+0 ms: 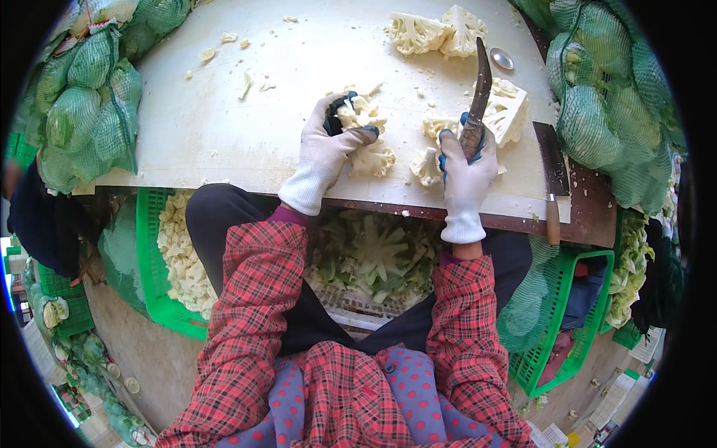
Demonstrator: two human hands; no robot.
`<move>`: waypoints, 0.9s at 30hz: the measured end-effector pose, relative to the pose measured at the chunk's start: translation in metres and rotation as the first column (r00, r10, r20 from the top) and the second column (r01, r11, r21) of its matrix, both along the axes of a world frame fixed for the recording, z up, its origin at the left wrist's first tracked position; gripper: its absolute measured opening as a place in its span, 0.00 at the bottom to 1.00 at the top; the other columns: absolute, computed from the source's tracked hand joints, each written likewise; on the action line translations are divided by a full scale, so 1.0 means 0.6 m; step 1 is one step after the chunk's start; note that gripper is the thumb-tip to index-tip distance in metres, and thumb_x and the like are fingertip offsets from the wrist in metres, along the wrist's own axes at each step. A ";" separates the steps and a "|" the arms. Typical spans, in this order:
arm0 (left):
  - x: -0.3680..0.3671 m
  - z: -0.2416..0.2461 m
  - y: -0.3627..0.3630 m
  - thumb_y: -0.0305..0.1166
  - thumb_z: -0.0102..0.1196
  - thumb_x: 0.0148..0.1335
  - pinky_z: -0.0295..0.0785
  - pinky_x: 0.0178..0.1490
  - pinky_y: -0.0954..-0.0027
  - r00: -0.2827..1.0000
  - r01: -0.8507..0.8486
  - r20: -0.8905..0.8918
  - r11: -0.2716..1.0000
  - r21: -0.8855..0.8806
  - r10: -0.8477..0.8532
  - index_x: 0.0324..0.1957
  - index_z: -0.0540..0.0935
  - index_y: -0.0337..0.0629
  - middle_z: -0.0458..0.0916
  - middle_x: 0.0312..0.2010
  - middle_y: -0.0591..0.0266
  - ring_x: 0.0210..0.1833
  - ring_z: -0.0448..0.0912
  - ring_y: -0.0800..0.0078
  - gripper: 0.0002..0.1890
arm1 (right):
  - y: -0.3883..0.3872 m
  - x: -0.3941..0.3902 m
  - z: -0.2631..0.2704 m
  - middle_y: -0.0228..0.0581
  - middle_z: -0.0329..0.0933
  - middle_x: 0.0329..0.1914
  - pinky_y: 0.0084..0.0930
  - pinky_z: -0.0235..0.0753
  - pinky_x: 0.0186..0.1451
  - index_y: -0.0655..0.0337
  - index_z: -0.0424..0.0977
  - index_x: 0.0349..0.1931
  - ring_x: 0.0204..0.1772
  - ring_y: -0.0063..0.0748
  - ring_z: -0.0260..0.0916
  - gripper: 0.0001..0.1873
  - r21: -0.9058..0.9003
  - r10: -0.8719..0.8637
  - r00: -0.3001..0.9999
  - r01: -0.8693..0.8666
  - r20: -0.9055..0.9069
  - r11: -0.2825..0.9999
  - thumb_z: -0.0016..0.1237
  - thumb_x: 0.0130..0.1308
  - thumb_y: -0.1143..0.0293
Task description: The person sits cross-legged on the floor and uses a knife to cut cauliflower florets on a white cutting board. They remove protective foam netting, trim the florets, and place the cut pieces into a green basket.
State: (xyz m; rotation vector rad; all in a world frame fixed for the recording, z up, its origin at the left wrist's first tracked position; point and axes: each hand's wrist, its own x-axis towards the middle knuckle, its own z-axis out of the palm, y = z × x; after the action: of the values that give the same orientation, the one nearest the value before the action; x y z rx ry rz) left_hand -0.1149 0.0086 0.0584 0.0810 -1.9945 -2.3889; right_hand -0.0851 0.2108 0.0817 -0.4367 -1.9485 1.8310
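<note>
Both of my hands wear white knit gloves with blue-coated fingers. My left hand (336,134) grips a cauliflower piece (361,112) above the white tabletop (224,134). Another floret (374,159) lies just below those fingers, and I cannot tell whether it is joined to the held piece. In my right hand (469,151) is a curved knife (482,84), its dark blade pointing away from me. Beside that hand lie a small floret (425,167) and a larger cut cauliflower chunk (507,115). Two more cauliflower chunks (417,33) sit at the far side.
A cleaver (552,162) lies at the table's right, its wooden handle over the edge. Green net bags of vegetables (84,112) flank the table. A green crate (148,263) of florets stands left of my knee; leaf trimmings (381,252) fill a container between my legs.
</note>
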 end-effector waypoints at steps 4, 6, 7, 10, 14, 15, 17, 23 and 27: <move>0.006 0.004 -0.002 0.14 0.68 0.56 0.83 0.58 0.69 0.999 -0.010 0.050 0.996 0.092 0.006 0.66 0.71 0.39 0.81 0.54 0.57 0.54 0.82 0.70 0.35 | -0.029 0.039 0.014 0.23 0.72 0.29 0.17 0.68 0.32 0.66 0.76 0.51 0.29 0.13 0.66 0.18 -0.055 0.166 0.986 -0.167 -0.011 0.984 0.64 0.62 0.75; 0.012 0.006 -0.004 0.14 0.68 0.57 0.83 0.58 0.69 1.000 -0.008 -0.001 0.999 0.047 0.009 0.67 0.70 0.40 0.80 0.55 0.57 0.55 0.82 0.70 0.35 | -0.037 0.046 0.011 0.24 0.74 0.30 0.16 0.68 0.33 0.66 0.76 0.54 0.31 0.13 0.67 0.19 0.076 0.188 0.982 -0.189 0.015 0.979 0.63 0.62 0.77; 0.012 0.009 -0.007 0.17 0.71 0.55 0.82 0.59 0.67 0.999 -0.026 -0.023 0.994 -0.103 0.024 0.66 0.72 0.40 0.79 0.56 0.58 0.57 0.80 0.69 0.36 | -0.040 0.048 0.004 0.24 0.75 0.31 0.14 0.67 0.33 0.66 0.76 0.55 0.30 0.12 0.67 0.19 0.135 0.221 0.975 -0.218 -0.006 0.966 0.62 0.64 0.77; 0.003 0.026 -0.049 0.39 0.70 0.65 0.79 0.58 0.64 0.982 0.016 -0.124 0.725 -0.688 -0.139 0.65 0.75 0.41 0.77 0.56 0.55 0.52 0.80 0.69 0.30 | -0.032 0.050 -0.038 0.23 0.76 0.32 0.13 0.66 0.33 0.65 0.76 0.57 0.30 0.11 0.67 0.20 0.119 0.324 0.943 -0.315 -0.069 0.942 0.60 0.65 0.78; -0.093 0.056 -0.166 0.52 0.57 0.71 0.66 0.74 0.49 0.838 -0.441 -0.237 0.353 -0.825 0.492 0.70 0.75 0.53 0.71 0.69 0.48 0.71 0.67 0.52 0.30 | 0.019 0.037 -0.125 0.21 0.72 0.28 0.13 0.64 0.31 0.65 0.77 0.54 0.27 0.11 0.65 0.19 -0.029 0.209 0.974 -0.212 -0.086 0.977 0.61 0.63 0.78; -0.118 0.057 -0.186 0.53 0.58 0.70 0.67 0.73 0.50 0.812 -0.391 -0.192 0.269 -0.880 0.552 0.71 0.74 0.56 0.71 0.70 0.51 0.71 0.67 0.51 0.31 | 0.040 0.046 -0.141 0.22 0.73 0.29 0.12 0.64 0.30 0.65 0.77 0.55 0.27 0.11 0.66 0.18 -0.024 0.205 0.970 -0.210 -0.128 0.977 0.61 0.64 0.79; -0.141 0.038 -0.202 0.54 0.59 0.68 0.68 0.73 0.53 0.816 -0.236 -0.084 0.197 -0.951 0.572 0.72 0.73 0.59 0.70 0.72 0.55 0.73 0.66 0.51 0.32 | 0.074 0.063 -0.164 0.24 0.75 0.30 0.11 0.64 0.29 0.64 0.77 0.56 0.27 0.11 0.67 0.18 0.000 0.169 0.983 -0.170 -0.069 0.986 0.59 0.65 0.80; -0.138 -0.036 -0.209 0.39 0.59 0.68 0.75 0.61 0.54 0.909 -0.363 -0.293 0.220 -0.905 0.295 0.47 0.86 0.48 0.82 0.51 0.52 0.54 0.79 0.48 0.11 | 0.103 0.127 -0.160 0.37 0.82 0.50 0.14 0.69 0.28 0.65 0.74 0.56 0.28 0.13 0.69 0.18 -0.133 0.136 0.977 -0.158 -0.161 0.978 0.57 0.66 0.80; -0.028 -0.036 -0.181 0.33 0.62 0.65 0.77 0.57 0.54 0.922 -0.288 -0.188 0.273 -0.918 0.339 0.45 0.86 0.45 0.81 0.49 0.50 0.52 0.80 0.49 0.09 | 0.085 0.152 -0.141 0.35 0.82 0.47 0.13 0.70 0.30 0.66 0.74 0.56 0.30 0.14 0.71 0.18 -0.189 0.143 0.984 -0.162 -0.106 0.969 0.58 0.66 0.80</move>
State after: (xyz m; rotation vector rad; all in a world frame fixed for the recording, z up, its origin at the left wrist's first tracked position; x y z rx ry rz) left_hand -0.1319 -0.0999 0.0368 0.4439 -2.6917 -0.6940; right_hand 0.0063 0.2618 -0.0028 -0.2635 -1.7907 2.1143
